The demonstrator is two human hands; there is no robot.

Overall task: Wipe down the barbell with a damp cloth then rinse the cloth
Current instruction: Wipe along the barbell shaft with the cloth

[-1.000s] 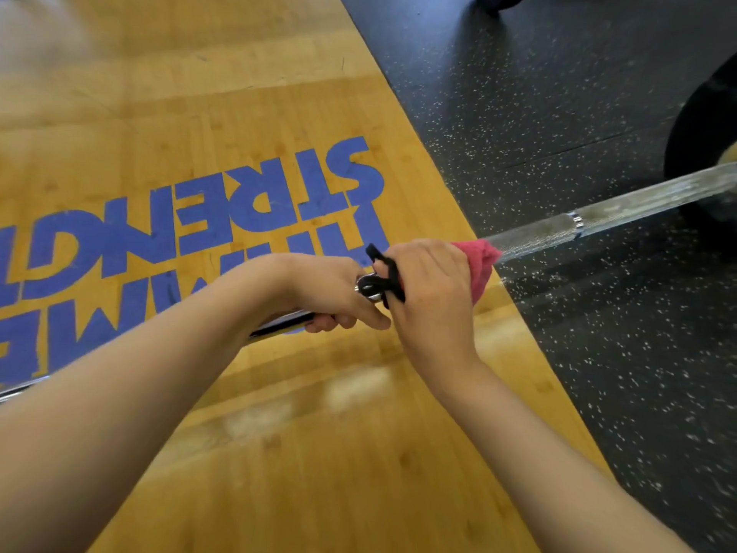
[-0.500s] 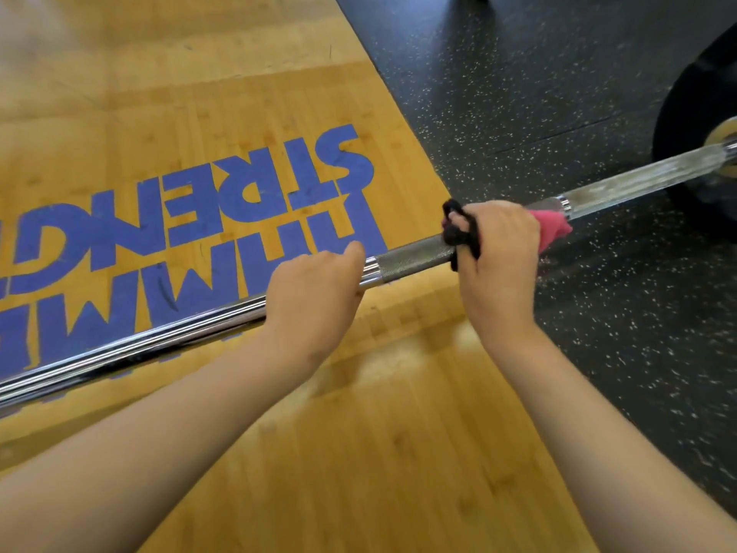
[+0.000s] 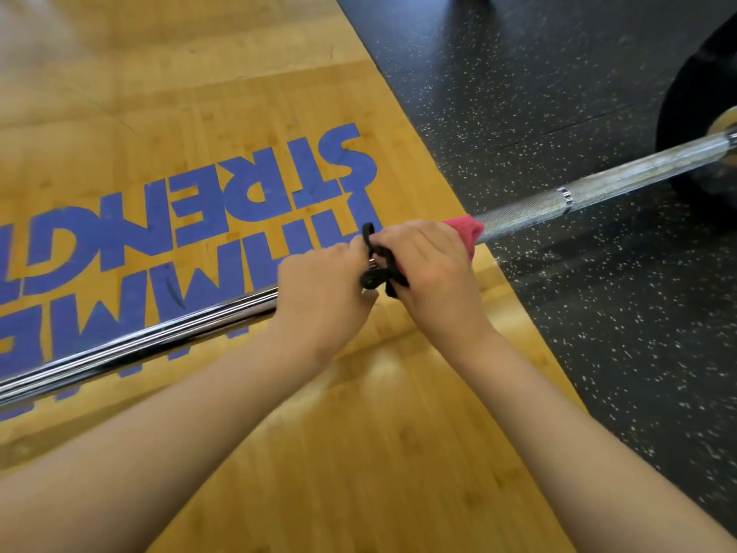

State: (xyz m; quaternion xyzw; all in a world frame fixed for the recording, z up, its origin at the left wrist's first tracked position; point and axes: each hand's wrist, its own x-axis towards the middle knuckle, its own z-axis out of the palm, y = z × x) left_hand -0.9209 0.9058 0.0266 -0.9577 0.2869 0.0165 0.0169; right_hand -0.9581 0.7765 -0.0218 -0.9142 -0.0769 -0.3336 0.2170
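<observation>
the barbell runs over the wooden platform toward a black weight plate. the left hand has its grip curled round the smooth shaft. right beside it, the right hand has its grip closed round the pink cloth wrapped on the bar, with a black strap between the hands.

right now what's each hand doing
left hand: grips the barbell
right hand: grips the pink cloth wrapped round the barbell
</observation>
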